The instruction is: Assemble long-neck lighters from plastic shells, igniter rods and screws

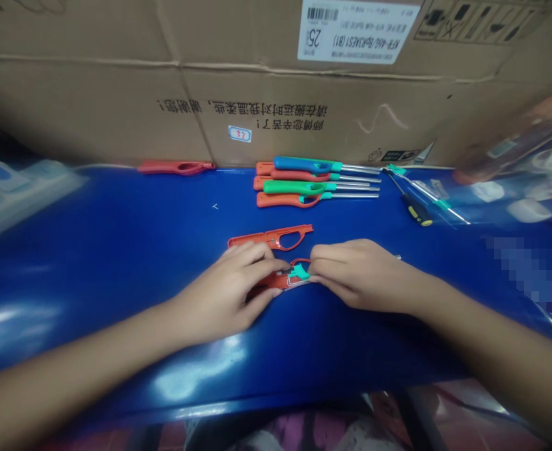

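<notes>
Low over the blue table, both my hands are closed on an orange lighter body (276,281), the long-necked kind, with its inside facing up. My left hand (238,282) pinches its handle end between thumb and fingers. At the other end, my right hand (360,272) grips the front by the trigger loop, its fingertips hiding the nose. Between the two hands a teal trigger (299,272) and a thin white wire show in the shell. Just beyond my left fingers lies a separate orange shell half (285,238) with an oval trigger hole.
Several assembled lighters (304,187) with metal tubes lie stacked farther back. A red lighter body (175,167) rests to their left, and a black-and-yellow screwdriver (415,208) to their right. A large cardboard box (116,113) walls off the back. Plastic bags (515,169) sit at the right.
</notes>
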The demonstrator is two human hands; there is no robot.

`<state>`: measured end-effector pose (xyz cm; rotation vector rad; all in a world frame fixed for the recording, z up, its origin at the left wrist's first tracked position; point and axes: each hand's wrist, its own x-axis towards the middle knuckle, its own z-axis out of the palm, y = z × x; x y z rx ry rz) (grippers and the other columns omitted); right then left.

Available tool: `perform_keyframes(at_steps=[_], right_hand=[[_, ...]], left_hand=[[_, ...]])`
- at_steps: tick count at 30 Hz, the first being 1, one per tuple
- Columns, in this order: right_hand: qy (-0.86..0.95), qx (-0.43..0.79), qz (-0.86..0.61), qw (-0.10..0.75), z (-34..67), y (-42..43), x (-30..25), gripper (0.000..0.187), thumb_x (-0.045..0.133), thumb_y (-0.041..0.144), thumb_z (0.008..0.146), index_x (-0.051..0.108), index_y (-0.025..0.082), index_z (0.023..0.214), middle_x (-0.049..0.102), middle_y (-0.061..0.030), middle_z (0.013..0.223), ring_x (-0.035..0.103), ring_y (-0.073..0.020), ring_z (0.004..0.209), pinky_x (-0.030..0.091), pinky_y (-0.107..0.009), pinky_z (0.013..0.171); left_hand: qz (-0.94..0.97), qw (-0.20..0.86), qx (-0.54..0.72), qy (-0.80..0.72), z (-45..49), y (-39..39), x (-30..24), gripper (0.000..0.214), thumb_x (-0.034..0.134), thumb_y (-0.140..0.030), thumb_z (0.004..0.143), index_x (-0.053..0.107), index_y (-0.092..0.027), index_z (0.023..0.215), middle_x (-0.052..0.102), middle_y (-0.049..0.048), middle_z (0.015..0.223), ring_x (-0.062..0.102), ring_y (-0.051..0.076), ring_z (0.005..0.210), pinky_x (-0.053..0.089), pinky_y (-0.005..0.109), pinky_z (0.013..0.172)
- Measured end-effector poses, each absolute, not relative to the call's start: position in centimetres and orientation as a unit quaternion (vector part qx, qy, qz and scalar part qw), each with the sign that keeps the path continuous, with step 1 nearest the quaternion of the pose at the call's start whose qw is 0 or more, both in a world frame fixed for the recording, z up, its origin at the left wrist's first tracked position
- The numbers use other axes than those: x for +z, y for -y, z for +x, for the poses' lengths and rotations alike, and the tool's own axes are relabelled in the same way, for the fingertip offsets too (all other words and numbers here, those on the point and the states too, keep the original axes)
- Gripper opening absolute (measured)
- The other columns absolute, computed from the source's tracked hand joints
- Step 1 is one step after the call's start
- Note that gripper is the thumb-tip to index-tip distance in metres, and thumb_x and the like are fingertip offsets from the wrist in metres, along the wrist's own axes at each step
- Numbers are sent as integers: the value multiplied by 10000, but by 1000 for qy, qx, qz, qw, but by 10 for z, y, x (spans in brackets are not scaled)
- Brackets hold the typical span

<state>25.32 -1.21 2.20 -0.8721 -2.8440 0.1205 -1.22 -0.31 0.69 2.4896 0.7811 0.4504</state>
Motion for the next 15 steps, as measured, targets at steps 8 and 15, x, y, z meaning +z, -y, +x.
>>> perform_keyframes(at_steps=[8, 15], right_hand=[[962, -11, -262, 82, 253, 11, 21, 236, 440, 171, 1025, 632, 151, 888, 625, -31, 838, 507, -143, 703, 325, -291, 618], [962, 3, -266, 69, 255, 10, 19, 236, 437, 163, 1021, 656, 154, 934, 646, -39, 875, 539, -149, 751, 331, -294, 642]], left_hand=[[907, 251, 171, -292, -11, 2, 6, 296, 564, -195, 961, 606, -159, 1252, 578, 76, 1055, 561, 220, 1010, 480, 391, 900], [906, 254, 181, -287, -11, 2, 5, 296, 557, -185, 960, 605, -156, 1251, 576, 76, 1043, 560, 217, 991, 481, 393, 902]])
